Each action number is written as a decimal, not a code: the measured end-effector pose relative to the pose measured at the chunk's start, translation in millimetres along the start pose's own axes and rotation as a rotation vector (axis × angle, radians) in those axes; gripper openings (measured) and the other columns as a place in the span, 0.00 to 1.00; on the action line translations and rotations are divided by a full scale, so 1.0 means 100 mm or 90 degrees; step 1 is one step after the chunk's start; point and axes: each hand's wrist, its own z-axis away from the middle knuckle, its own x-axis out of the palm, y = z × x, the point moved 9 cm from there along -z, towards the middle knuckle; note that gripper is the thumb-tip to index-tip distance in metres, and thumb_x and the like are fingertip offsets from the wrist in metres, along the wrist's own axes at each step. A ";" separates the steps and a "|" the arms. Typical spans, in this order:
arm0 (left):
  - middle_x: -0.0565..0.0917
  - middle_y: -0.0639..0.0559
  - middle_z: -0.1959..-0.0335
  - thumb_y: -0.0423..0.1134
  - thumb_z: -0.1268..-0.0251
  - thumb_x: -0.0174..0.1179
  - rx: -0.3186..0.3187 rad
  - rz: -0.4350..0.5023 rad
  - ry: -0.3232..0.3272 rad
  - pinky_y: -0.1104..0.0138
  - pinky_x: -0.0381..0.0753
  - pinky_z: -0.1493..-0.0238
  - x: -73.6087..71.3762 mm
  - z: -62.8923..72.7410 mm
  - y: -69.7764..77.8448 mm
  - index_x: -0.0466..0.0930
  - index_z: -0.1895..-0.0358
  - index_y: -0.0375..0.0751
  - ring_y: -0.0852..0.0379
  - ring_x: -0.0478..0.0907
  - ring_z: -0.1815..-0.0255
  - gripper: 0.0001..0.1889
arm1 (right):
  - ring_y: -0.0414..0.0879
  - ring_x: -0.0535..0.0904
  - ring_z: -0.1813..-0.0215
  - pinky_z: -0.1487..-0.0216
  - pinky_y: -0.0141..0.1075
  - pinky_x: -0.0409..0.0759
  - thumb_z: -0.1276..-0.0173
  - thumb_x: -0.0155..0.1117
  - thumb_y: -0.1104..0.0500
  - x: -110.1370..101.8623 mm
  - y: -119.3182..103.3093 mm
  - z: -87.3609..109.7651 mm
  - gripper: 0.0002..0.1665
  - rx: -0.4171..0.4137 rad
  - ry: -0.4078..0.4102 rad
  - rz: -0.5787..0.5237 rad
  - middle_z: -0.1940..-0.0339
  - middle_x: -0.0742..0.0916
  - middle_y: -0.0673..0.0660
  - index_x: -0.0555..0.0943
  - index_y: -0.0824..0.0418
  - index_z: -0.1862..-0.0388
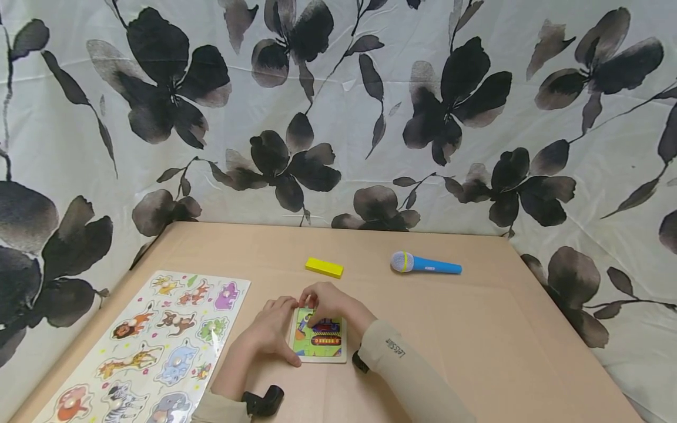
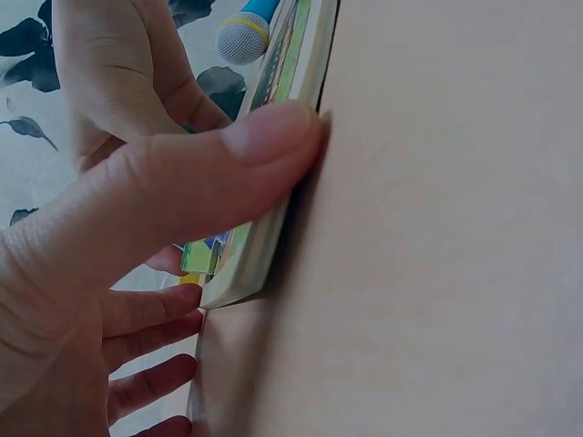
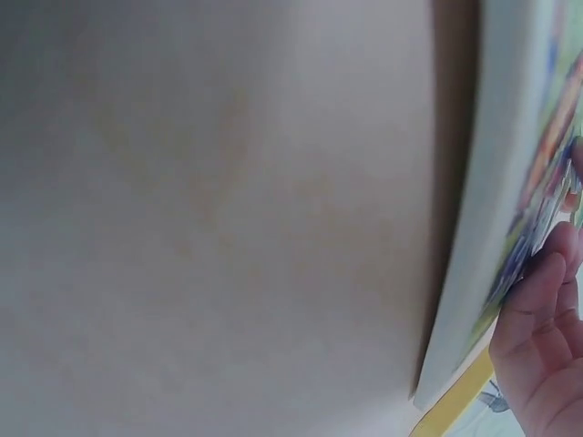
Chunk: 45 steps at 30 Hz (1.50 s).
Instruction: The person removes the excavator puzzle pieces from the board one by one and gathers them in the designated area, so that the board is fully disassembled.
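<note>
A small jigsaw puzzle board [image 1: 333, 352] with a white rim lies on the table, its picture a digger-like vehicle on green. My left hand [image 1: 267, 332] braces its left side, thumb along the near part of that edge and the other fingers straight at the far corner. Over the board's upper left, my right hand [image 1: 330, 302] pinches a puzzle piece between thumb and fingertips. A green piece edge [image 2: 196, 258] pokes out beside the rim in the left wrist view, close to a right fingertip. The fingers cover much of that piece.
Beyond the board lies a yellow block [image 1: 324, 268]. A blue toy microphone [image 1: 433, 265] lies farther right. On the left is a large animal sheet [image 1: 143, 346]. Past the back edge of the table [image 1: 449, 329] hangs a floral cloth [image 1: 365, 129].
</note>
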 end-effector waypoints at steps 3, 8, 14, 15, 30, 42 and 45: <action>0.68 0.44 0.42 0.55 0.90 0.80 -0.001 0.000 -0.001 0.51 0.66 0.43 0.00 0.00 0.00 0.66 0.42 0.33 0.43 0.62 0.44 0.58 | 0.39 0.70 0.70 0.67 0.25 0.72 0.55 0.75 0.65 0.00 0.00 -0.01 0.17 -0.002 0.002 0.000 0.71 0.80 0.52 0.80 0.58 0.64; 0.67 0.42 0.41 0.55 0.89 0.80 0.006 -0.004 -0.003 0.51 0.66 0.42 0.01 0.00 0.00 0.66 0.43 0.33 0.42 0.62 0.44 0.57 | 0.39 0.71 0.72 0.69 0.26 0.72 0.55 0.75 0.65 0.01 0.04 -0.01 0.16 0.012 0.006 -0.013 0.72 0.80 0.53 0.80 0.59 0.66; 0.67 0.42 0.41 0.54 0.90 0.80 0.005 -0.003 -0.003 0.51 0.65 0.42 0.02 0.00 -0.01 0.66 0.42 0.33 0.42 0.62 0.44 0.58 | 0.38 0.71 0.72 0.69 0.25 0.72 0.55 0.75 0.64 -0.01 0.06 0.01 0.13 0.008 0.010 -0.022 0.74 0.80 0.51 0.81 0.59 0.68; 0.67 0.42 0.41 0.54 0.90 0.80 0.005 -0.003 -0.004 0.51 0.65 0.42 0.02 0.00 -0.01 0.66 0.42 0.33 0.42 0.62 0.44 0.58 | 0.38 0.71 0.72 0.69 0.25 0.72 0.55 0.75 0.64 -0.02 0.06 0.02 0.13 0.005 0.012 -0.026 0.74 0.80 0.51 0.81 0.59 0.69; 0.67 0.42 0.41 0.53 0.91 0.80 0.013 0.013 -0.003 0.51 0.65 0.41 0.01 0.02 -0.01 0.66 0.42 0.33 0.43 0.62 0.44 0.58 | 0.44 0.74 0.68 0.67 0.29 0.75 0.52 0.73 0.64 -0.25 0.12 0.23 0.15 -0.042 0.030 -0.058 0.70 0.79 0.49 0.83 0.55 0.63; 0.66 0.43 0.39 0.53 0.92 0.80 0.006 0.016 0.002 0.52 0.63 0.40 0.01 0.01 -0.04 0.66 0.41 0.35 0.44 0.61 0.42 0.59 | 0.46 0.72 0.70 0.68 0.32 0.74 0.52 0.71 0.65 -0.55 0.33 0.50 0.15 -0.067 0.060 -0.036 0.69 0.80 0.50 0.84 0.55 0.63; 0.66 0.43 0.39 0.53 0.92 0.80 0.009 0.014 0.001 0.51 0.63 0.39 0.01 0.01 -0.05 0.66 0.41 0.35 0.44 0.61 0.41 0.59 | 0.45 0.72 0.71 0.68 0.33 0.74 0.53 0.71 0.64 -0.63 0.41 0.57 0.16 -0.064 0.074 -0.029 0.70 0.80 0.50 0.84 0.55 0.63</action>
